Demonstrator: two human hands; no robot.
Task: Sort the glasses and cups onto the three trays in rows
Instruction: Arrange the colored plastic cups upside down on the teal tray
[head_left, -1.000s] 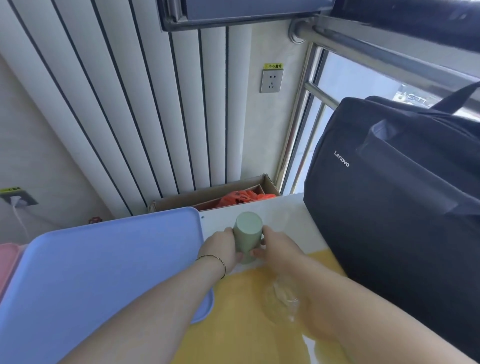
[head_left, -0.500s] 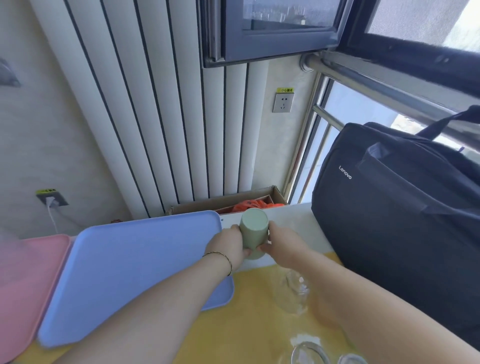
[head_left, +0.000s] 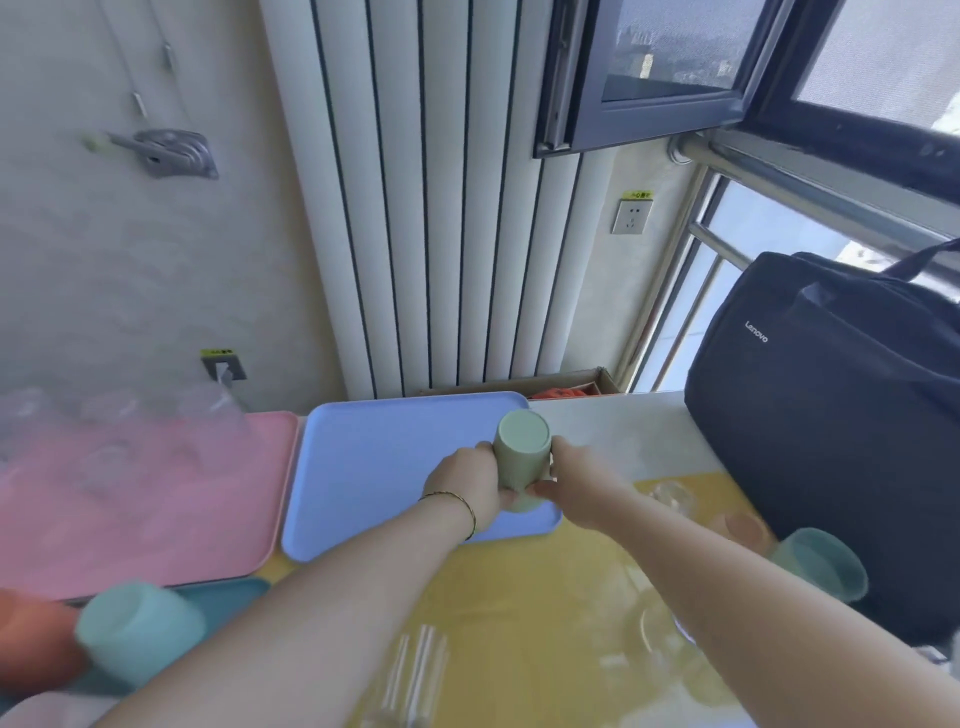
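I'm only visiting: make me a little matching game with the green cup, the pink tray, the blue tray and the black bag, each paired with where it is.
Things:
1 pale green cup
2 pink tray
3 blue tray
4 black bag

Places:
A at the far right
B held between the left hand and the right hand
C at the far left
D in the middle, in front of the white radiator

Pairs: 1-B, 2-C, 3-D, 4-A

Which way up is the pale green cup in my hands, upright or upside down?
Upside down: the pale green cup shows its closed flat base on top.
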